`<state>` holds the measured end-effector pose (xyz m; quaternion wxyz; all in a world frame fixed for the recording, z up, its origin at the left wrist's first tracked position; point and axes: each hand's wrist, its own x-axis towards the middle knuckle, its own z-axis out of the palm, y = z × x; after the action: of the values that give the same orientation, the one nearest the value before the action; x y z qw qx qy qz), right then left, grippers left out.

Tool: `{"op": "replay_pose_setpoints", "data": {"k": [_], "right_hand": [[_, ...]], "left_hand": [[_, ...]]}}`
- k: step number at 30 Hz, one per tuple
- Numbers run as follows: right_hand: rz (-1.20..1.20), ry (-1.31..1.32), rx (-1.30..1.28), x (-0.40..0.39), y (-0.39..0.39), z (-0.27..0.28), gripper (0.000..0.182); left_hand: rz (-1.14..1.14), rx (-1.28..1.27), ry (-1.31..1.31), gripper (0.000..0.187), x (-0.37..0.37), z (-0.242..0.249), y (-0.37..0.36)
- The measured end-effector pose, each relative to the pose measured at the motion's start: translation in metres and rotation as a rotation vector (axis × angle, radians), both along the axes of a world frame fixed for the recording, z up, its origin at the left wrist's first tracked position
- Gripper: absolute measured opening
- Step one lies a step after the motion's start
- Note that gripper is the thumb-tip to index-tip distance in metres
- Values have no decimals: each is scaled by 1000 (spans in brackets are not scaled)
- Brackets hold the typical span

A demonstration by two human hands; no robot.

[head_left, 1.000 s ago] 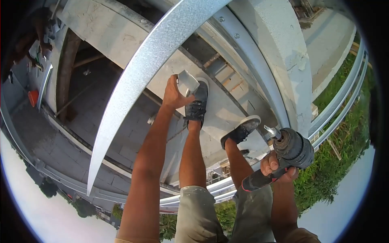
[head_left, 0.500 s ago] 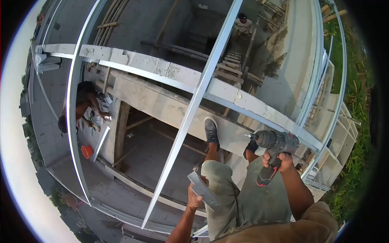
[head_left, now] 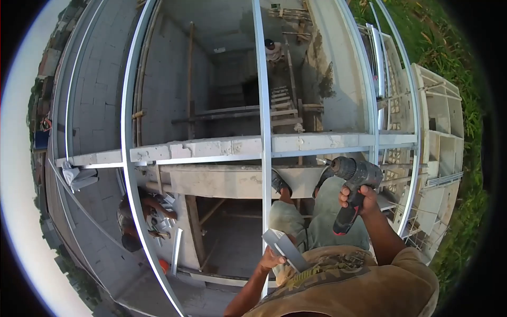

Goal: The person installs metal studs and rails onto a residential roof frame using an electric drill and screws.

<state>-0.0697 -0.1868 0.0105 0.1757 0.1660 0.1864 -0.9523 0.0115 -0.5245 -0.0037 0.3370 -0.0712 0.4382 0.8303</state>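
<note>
In my right hand [head_left: 360, 201] is a black and grey cordless drill [head_left: 357, 177], its chuck pointing left and its red-edged battery hanging below the grip. My left hand [head_left: 272, 259] grips a short silver metal piece [head_left: 285, 249] in front of my shirt. That piece is close to a long metal beam [head_left: 265, 158] that runs lengthwise through the middle of the view. My legs [head_left: 338, 211] are below the drill, and my shoes [head_left: 280, 182] are on a concrete ledge [head_left: 227, 182].
A light wall top [head_left: 211, 148] crosses the view beyond my feet. At the left, a crouching person [head_left: 128, 219] is beside metal pieces [head_left: 169, 211]. Another person [head_left: 273, 52] is far below, near a wooden ladder [head_left: 281, 98]. More metal beams [head_left: 128, 105] span the drop.
The view has turned, so the long beam now looks nearly upright and the wall top nearly level. Both hands still hold the same things, with the metal piece nearer my shirt.
</note>
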Motion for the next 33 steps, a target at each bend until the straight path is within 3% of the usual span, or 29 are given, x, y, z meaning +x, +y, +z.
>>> {"op": "replay_pose_setpoints", "data": {"k": [3,6,8,9,12,16,17,20,23,24,27,30,32,33], "right_hand": [[-50,16,15,8,2,19,59],[-86,40,26,8,15,37,58],[-115,77,7,7,28,40,58],[-135,84,-21,7,35,41,57],[-136,131,-113,5,57,44,56],[-178,184,-60,1,80,50,59],[-173,182,-62,2,82,52,59],[-191,209,-117,-9,88,60,60],[-211,197,-129,-10,89,64,62],[-220,219,-130,-10,90,65,62],[-170,229,-140,-14,90,67,61],[-143,237,-132,-17,87,70,62],[-155,264,-173,-19,82,64,62],[-166,244,-191,-20,79,63,62]], "left_hand": [[-18,2,-243,85,23,-16,-31],[-85,109,-392,92,-9,24,-25],[-186,148,-288,92,-29,32,-11],[-284,306,-197,91,-46,43,3],[-369,415,-82,87,-71,98,30],[-262,346,-235,96,-77,124,40],[-200,450,-264,97,-73,122,39],[-102,446,-276,96,-74,141,29],[58,376,-284,91,-100,183,31],[182,248,-257,91,-103,190,25],[147,202,-96,85,-132,204,0],[273,70,79,80,-146,210,-21],[306,-225,116,78,-152,230,-16],[335,-260,99,69,-149,220,-31]]}}
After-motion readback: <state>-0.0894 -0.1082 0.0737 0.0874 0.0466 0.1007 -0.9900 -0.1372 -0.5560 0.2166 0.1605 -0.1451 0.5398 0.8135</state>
